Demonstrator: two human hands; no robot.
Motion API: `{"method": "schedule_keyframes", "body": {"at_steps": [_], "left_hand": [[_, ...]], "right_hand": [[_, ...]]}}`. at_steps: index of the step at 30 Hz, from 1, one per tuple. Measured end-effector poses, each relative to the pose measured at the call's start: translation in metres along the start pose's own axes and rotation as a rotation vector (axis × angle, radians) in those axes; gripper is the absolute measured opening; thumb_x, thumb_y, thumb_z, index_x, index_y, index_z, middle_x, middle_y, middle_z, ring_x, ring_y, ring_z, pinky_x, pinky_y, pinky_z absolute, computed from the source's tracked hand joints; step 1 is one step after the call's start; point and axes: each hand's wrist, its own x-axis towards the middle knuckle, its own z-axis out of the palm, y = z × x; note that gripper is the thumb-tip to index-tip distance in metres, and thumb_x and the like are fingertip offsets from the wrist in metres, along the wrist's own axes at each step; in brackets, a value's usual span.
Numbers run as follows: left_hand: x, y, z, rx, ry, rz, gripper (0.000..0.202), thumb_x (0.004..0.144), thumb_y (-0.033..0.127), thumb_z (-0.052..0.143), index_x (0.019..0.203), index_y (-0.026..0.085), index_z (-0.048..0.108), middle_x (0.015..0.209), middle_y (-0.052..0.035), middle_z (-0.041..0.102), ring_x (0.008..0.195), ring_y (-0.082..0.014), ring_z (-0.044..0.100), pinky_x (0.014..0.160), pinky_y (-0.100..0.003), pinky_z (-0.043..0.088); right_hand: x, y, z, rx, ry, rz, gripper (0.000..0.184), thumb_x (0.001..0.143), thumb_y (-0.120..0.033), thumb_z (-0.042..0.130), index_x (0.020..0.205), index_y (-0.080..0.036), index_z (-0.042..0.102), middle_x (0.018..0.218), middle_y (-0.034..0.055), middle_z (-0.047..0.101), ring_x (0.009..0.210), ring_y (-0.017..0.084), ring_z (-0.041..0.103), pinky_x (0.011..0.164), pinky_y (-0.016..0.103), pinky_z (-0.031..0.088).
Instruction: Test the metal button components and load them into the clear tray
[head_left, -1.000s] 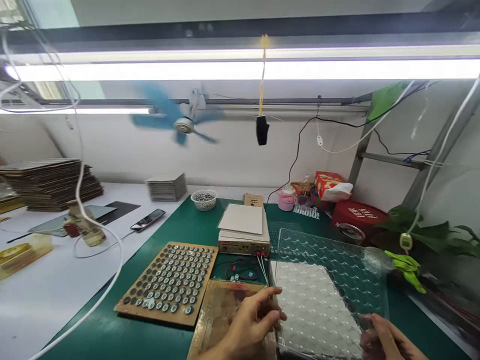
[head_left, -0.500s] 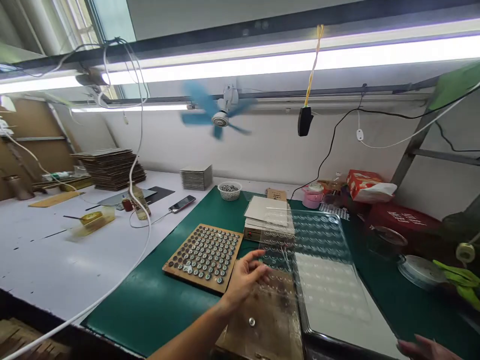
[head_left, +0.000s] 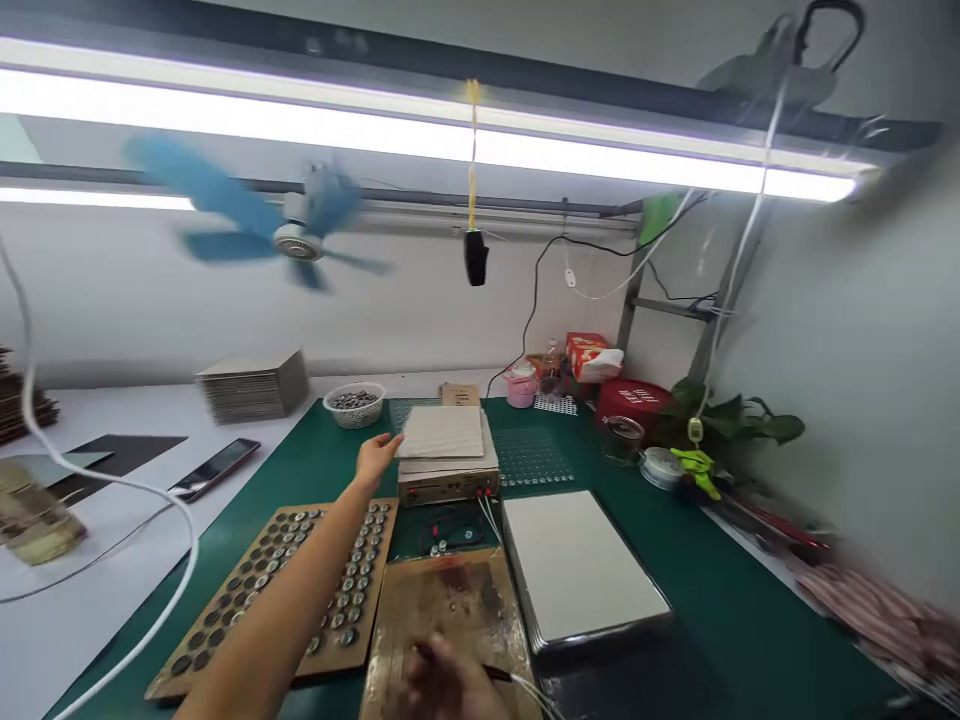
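My left hand [head_left: 377, 458] is open, reaching over a wooden board of metal-and-dark discs [head_left: 352, 560], and stops just left of a stack of pale boards [head_left: 441, 432] on a bench power unit [head_left: 448, 487]. My right hand [head_left: 446, 682], blurred at the bottom edge, grips a thin black wired tool [head_left: 491, 673] above a stained wooden board [head_left: 442, 625]. To the right, a white pad [head_left: 577, 567] lies uncovered in a metal-rimmed tray. A dotted clear sheet [head_left: 531, 457] lies on the green mat behind it.
The green mat [head_left: 712, 600] carries all of this. Behind stand a basket of small metal parts [head_left: 354, 405], a pink jar [head_left: 520, 386], a tissue box [head_left: 592, 357] and a red tin [head_left: 634, 402]. A phone [head_left: 214, 469] lies on the white bench at left.
The clear dimpled tray no longer lies over the white pad and is out of my hands. My left hand has moved farther away, my right hand has moved to the wooden board, and the view has swung.
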Motion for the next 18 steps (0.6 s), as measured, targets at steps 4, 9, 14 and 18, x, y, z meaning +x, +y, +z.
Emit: {"method": "schedule_keyframes", "body": {"at_steps": [4, 9, 14, 18], "left_hand": [[-0.008, -0.004, -0.018, 0.102, 0.033, 0.067, 0.048, 0.086, 0.041, 0.060, 0.122, 0.011, 0.054, 0.126, -0.0142, 0.055, 0.119, -0.0319, 0.051, 0.100, -0.050, 0.041], [-0.071, -0.018, -0.018, 0.038, -0.230, 0.143, 0.071, 0.066, 0.061, 0.067, 0.121, 0.017, 0.059, 0.129, -0.0109, 0.059, 0.127, -0.0322, 0.046, 0.112, -0.042, 0.030], [-0.157, -0.052, 0.041, -0.276, -0.731, -0.333, 0.061, 0.067, 0.057, 0.071, 0.111, 0.015, 0.064, 0.127, -0.0155, 0.061, 0.121, -0.0283, 0.055, 0.108, -0.040, 0.040], [-0.179, -0.064, 0.086, -0.302, -0.785, -0.529, 0.041, 0.083, 0.043, 0.060, 0.107, 0.009, 0.062, 0.131, -0.0226, 0.056, 0.117, -0.0261, 0.059, 0.107, -0.038, 0.042]], "right_hand": [[0.028, 0.008, 0.025, 0.003, 0.025, 0.167, 0.056, 0.054, -0.071, 0.069, 0.048, -0.018, 0.055, 0.053, 0.0065, 0.063, 0.050, 0.016, 0.061, 0.052, 0.025, 0.047], [-0.024, -0.088, -0.022, -0.646, -0.072, -0.298, 0.054, 0.067, -0.066, 0.063, 0.078, -0.013, 0.066, 0.075, 0.0095, 0.069, 0.060, 0.019, 0.064, 0.055, 0.029, 0.047], [-0.072, -0.231, -0.099, -0.917, 0.626, -0.476, 0.035, 0.095, -0.047, 0.049, 0.098, -0.015, 0.062, 0.106, 0.0103, 0.065, 0.094, 0.020, 0.061, 0.079, 0.032, 0.050], [-0.054, -0.262, -0.128, -0.989, 0.741, -0.259, 0.030, 0.095, -0.037, 0.056, 0.115, -0.014, 0.058, 0.111, 0.0068, 0.061, 0.093, 0.020, 0.063, 0.080, 0.040, 0.053]]}}
